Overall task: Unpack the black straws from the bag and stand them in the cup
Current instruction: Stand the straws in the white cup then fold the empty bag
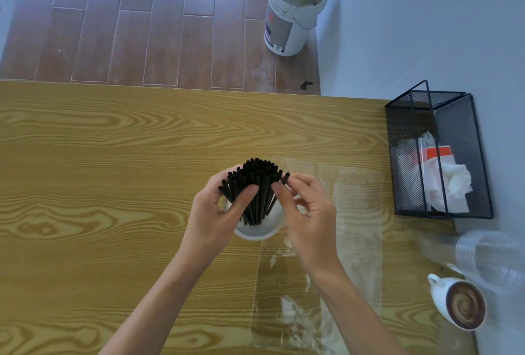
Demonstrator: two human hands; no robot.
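A bundle of black straws (257,184) stands fanned out in a white cup (257,232) in the middle of the wooden table. My left hand (216,212) wraps the left side of the bundle, thumb across the front of the straws. My right hand (306,212) pinches a straw at the right edge of the fan between thumb and forefinger. The clear plastic bag (326,269) lies flat and crumpled on the table to the right of the cup, under my right forearm.
A black mesh basket (466,133) with tissues and a packet stands at the table's right edge. Clear plastic cups (488,255) lie on their side near a white mug of coffee (460,303). A white bucket (295,10) stands on the floor beyond the table.
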